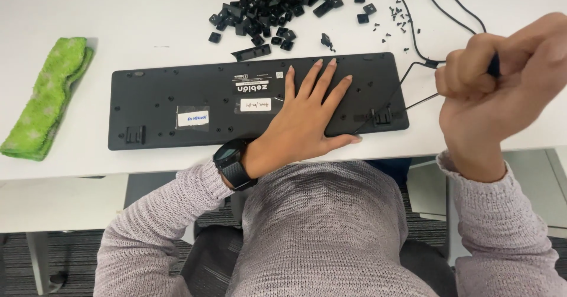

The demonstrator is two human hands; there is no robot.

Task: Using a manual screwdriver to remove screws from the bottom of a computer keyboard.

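Left hand (310, 117) flat, fingers spread, on upturned black keyboard (177, 105) at desk edge. Right hand (493, 90) fisted around a dark tool (493, 66), mostly hidden in grip; thin shaft barely visible. Keycap pile (277, 4) cropped at top.

The left hand (307, 117) lies flat, palm down, fingers (319, 78) spread and pointing away from the body, thumb stretched out to the right. Its wrist bends inward, the forearm in a grey knit sleeve coming up from the lower left. The right hand (502, 90) is raised and curled into a tight fist — knuckles leftward, forearm rising from the lower right.
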